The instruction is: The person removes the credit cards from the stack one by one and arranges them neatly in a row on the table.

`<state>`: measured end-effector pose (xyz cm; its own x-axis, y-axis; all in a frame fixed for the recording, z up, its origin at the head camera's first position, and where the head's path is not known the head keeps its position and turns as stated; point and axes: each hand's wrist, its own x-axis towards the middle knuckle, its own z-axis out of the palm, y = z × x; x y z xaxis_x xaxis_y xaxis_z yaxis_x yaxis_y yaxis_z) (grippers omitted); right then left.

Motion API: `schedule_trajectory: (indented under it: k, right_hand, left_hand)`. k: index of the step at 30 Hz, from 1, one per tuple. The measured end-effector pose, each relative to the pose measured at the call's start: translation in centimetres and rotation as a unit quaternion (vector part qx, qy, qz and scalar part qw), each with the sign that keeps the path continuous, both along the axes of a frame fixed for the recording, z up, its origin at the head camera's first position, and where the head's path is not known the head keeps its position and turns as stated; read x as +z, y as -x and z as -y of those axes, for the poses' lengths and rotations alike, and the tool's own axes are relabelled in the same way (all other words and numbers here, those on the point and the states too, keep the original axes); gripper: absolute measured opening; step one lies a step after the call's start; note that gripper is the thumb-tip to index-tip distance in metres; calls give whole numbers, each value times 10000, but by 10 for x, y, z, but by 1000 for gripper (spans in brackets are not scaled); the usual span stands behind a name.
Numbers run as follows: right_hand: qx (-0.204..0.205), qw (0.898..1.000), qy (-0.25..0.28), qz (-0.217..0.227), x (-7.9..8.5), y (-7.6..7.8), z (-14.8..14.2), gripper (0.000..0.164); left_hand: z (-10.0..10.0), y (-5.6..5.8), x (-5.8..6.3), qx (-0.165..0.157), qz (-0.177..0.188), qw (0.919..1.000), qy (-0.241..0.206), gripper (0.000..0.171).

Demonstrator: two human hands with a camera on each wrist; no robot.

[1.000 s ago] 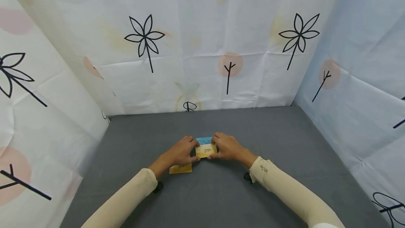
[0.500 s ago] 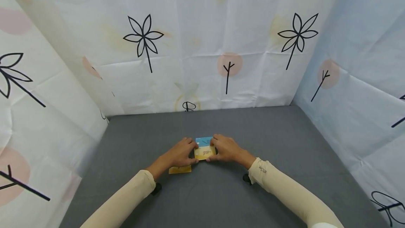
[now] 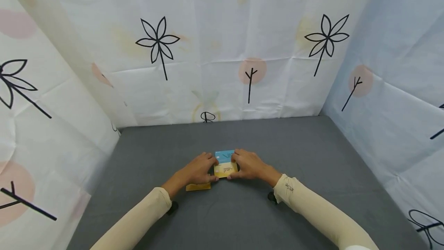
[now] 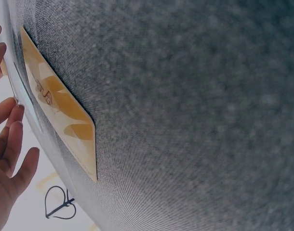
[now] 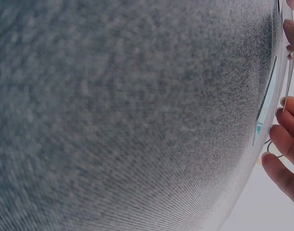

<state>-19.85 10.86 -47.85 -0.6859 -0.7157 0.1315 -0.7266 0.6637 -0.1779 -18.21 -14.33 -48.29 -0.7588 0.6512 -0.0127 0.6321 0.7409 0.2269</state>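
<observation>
A yellow card (image 3: 225, 170) with dark lettering is pinched by its two short sides. My left hand (image 3: 199, 169) has its left side and my right hand (image 3: 250, 164) its right side, thumbs at the near corners. Just beyond it shows a blue card (image 3: 224, 156), which in the right wrist view lies on the grey surface beneath the thin edge of the held card (image 5: 288, 84). A second yellow card (image 4: 60, 103) lies flat below my left hand, mostly covered by that hand in the head view.
A grey cloth-covered table (image 3: 284, 142) spreads around the hands. White fabric walls (image 3: 208, 49) with printed leaves and trees stand at the back and both sides.
Both hands have drawn the held yellow card slightly toward me, and more of the blue card shows beyond it. The other yellow card stays put, more covered by the left hand.
</observation>
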Motion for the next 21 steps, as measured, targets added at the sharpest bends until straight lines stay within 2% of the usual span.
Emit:
schedule_trajectory:
  k: [11, 21]
  right_hand:
    - [-17, 10000, 3, 44, 6, -1, 1, 51]
    - [13, 9998, -136, 151, 4, -2, 3, 53]
  left_hand:
    - [0, 0, 7, -17, 146, 9999, -10, 49]
    - [1, -1, 5, 64, 237, 9996, 113, 51]
